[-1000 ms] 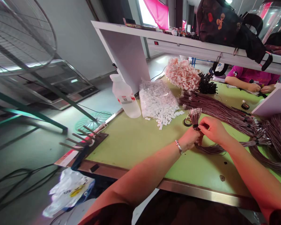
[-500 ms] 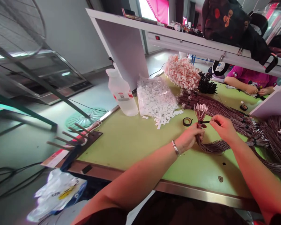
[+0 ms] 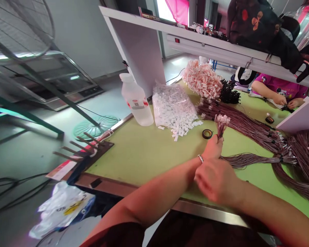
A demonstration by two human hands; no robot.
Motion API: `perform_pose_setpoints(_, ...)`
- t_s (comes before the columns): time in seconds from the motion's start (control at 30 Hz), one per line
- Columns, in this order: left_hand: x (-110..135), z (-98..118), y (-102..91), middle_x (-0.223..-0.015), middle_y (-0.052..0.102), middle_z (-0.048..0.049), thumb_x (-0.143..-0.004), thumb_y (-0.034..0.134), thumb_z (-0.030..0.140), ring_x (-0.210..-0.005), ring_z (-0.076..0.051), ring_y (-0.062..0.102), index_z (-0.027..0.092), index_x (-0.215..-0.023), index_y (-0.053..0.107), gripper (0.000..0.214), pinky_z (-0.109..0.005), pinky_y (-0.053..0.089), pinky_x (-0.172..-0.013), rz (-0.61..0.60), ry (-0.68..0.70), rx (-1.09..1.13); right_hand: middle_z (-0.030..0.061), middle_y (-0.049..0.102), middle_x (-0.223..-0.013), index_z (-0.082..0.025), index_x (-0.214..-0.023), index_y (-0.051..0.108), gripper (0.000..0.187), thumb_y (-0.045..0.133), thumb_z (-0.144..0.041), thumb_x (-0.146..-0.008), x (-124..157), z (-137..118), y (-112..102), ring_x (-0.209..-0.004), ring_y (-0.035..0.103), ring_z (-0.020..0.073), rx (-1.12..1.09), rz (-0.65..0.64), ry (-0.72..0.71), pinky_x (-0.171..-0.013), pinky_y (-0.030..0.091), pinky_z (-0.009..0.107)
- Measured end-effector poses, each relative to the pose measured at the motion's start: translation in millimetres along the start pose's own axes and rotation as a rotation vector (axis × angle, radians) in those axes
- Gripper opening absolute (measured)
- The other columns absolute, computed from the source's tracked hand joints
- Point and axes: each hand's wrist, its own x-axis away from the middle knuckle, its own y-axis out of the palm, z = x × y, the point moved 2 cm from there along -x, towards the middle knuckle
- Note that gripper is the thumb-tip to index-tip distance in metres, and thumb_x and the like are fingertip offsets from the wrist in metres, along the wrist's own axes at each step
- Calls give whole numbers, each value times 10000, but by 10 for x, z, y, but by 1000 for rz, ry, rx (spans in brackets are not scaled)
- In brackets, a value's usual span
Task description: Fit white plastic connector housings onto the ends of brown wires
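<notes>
A bundle of thin brown wires [image 3: 243,160] runs leftward over the table into my left hand [image 3: 213,148]. My left fingers are wrapped round it just below its upright end, where pale tips [image 3: 222,120] fan out. My right hand [image 3: 216,180] is nearer to me, in front of my left wrist, blurred by motion. Its fingers are curled closed; whatever they may hold is hidden. A roll of black tape [image 3: 207,134] lies on the table just left of the bundle's end.
More wire bundles [image 3: 249,125] lie at the right. Behind are a plastic bag of white connectors [image 3: 173,103], a bottle [image 3: 137,103], a pile of pink-white connectors [image 3: 202,80] and black parts [image 3: 229,92]. A pegged board [image 3: 99,154] sits left. Across the table, a person's hands [image 3: 288,102] work.
My right hand has moved from beside the bundle's end, where it pinched a black tape strip, down and left toward me. The bundle's end stays in my left hand, which has turned.
</notes>
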Motion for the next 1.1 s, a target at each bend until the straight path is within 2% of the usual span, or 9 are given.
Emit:
perform_pose_setpoints(0.07, 16, 30, -43, -525, 441, 64, -786, 579, 220, -432, -66, 385, 178, -725, 440, 158, -212, 336, -467, 30, 14, -124, 22, 538, -650, -185, -735, 518, 128, 451, -214, -840, 27, -40, -25, -600, 450, 142, -101, -29, -103, -558, 353, 279)
perform_pose_setpoints(0.2, 77, 100, -72, -543, 463, 51, -824, 519, 208, -425, -56, 408, 168, -742, 440, 120, -190, 335, -447, -26, 45, -170, -7, 513, -679, -196, -762, 527, 104, 476, -223, -847, 162, 535, -297, -608, 462, 115, -460, 89, 356, -572, 382, 251)
perform_pose_setpoints(0.27, 88, 114, -63, -540, 455, 51, -847, 478, 230, -420, -58, 416, 162, -779, 450, 100, -191, 355, -446, -71, 32, -108, -26, 468, -639, -204, -758, 519, 144, 460, -284, -862, 253, 874, -431, -549, 431, 105, -588, 291, 543, -523, 372, 242)
perform_pose_setpoints(0.33, 90, 121, -50, -544, 447, 55, -858, 461, 249, -420, -61, 420, 162, -817, 452, 97, -198, 380, -457, -112, 27, -59, -33, 449, -593, -202, -759, 535, 180, 479, -338, -861, 316, 1082, -471, -516, 417, 103, -495, 346, 663, -490, 357, 236)
perform_pose_setpoints(0.53, 139, 157, -3, -510, 450, 42, -835, 468, 203, -443, -84, 417, 182, -717, 417, 130, -201, 329, -434, -173, 116, -301, 67, 613, -836, -203, -968, 620, 174, 482, -231, -866, 198, 991, -246, -790, 549, 191, 214, 133, 293, -684, 435, 314)
perform_pose_setpoints(0.67, 160, 141, -3, -508, 458, 36, -833, 447, 173, -445, -92, 416, 190, -705, 403, 137, -213, 318, -439, -147, 102, -374, 88, 596, -861, -170, -1037, 591, 205, 471, -209, -875, 97, 968, -142, -820, 539, 213, 462, 21, 287, -677, 417, 316)
perform_pose_setpoints(0.8, 137, 108, -30, -514, 459, 36, -823, 484, 198, -441, -92, 403, 189, -704, 411, 141, -221, 311, -443, -122, 89, -403, 75, 572, -775, -176, -830, 594, 127, 474, -191, -869, 29, 989, -137, -741, 517, 202, 537, -96, 315, -610, 369, 304)
perform_pose_setpoints(0.97, 135, 114, -38, -523, 445, 43, -826, 497, 217, -454, -87, 402, 180, -737, 429, 118, -222, 320, -468, -185, 59, -280, 43, 552, -764, -186, -770, 550, 87, 493, -188, -836, 84, 1070, -210, -720, 489, 172, 240, -83, 384, -620, 352, 290)
perform_pose_setpoints(1.1, 199, 168, -27, -563, 415, 55, -788, 592, 332, -466, -66, 391, 164, -794, 448, 221, -218, 336, -504, -361, -50, 97, -21, 494, -669, -207, -794, 537, 76, 537, -279, -818, 322, 1295, -223, -613, 453, 121, -442, 240, 653, -588, 364, 261)
